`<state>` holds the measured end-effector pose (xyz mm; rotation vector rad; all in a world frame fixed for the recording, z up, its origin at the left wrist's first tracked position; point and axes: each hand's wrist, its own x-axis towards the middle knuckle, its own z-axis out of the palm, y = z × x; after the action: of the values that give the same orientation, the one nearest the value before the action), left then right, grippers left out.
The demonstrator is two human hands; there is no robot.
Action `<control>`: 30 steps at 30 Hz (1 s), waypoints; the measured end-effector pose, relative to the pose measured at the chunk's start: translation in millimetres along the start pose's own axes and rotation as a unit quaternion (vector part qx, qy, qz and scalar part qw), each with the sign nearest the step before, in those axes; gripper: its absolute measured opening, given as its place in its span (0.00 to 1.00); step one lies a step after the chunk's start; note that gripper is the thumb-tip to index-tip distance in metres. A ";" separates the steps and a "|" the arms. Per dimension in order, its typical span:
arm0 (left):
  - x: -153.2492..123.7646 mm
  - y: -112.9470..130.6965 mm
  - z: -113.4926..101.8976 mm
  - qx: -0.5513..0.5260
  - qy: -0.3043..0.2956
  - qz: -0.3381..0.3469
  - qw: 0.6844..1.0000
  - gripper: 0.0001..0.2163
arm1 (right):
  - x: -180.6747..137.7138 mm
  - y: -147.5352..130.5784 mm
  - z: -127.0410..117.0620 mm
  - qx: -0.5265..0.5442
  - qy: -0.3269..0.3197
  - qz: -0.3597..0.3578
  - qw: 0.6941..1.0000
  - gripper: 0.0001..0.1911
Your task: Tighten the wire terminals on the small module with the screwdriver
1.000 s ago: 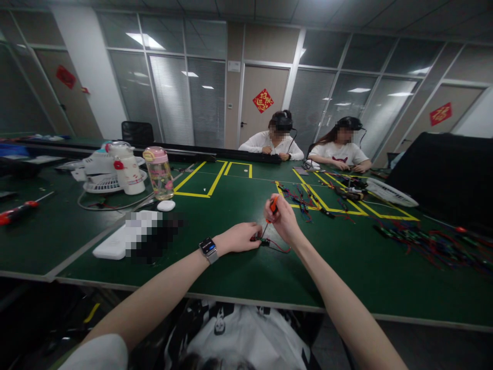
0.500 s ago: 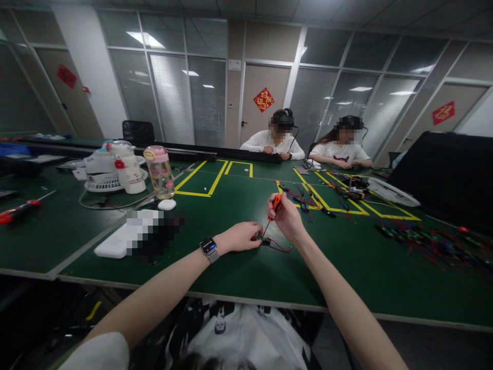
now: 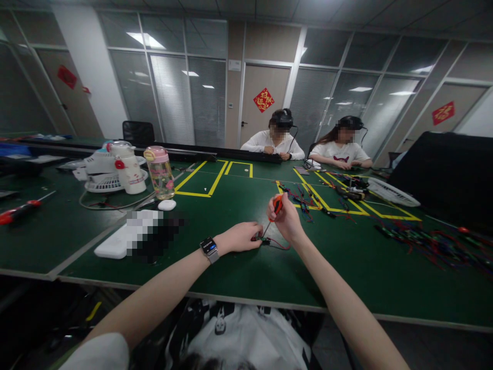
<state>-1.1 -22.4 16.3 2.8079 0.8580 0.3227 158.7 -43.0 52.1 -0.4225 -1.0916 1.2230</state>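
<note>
Worker's arms bare from the shoulder down; left hand (image 3: 241, 237) and right hand (image 3: 287, 221) bare too. Short white sleeve (image 3: 102, 354) at left shoulder. Smartwatch (image 3: 209, 248) on left wrist: square dark face, blue lit display, pale grey band. Top (image 3: 246, 329) is white with black patches, printed with small panda-like figures on the chest.

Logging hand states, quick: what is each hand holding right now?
Left hand: closed, pinching the small wired part on the table.
Right hand: closed around the orange-handled screwdriver, tip down at that part.
</note>
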 end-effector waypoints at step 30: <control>0.4 0.8 -0.4 0.001 0.002 0.006 1.000 0.06 | -0.6 -3.0 1.8 -0.019 0.000 0.027 0.999 0.19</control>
<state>-0.5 -22.8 16.9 2.8172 0.8427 0.3305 158.8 -45.0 55.0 -0.4833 -1.1107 1.2523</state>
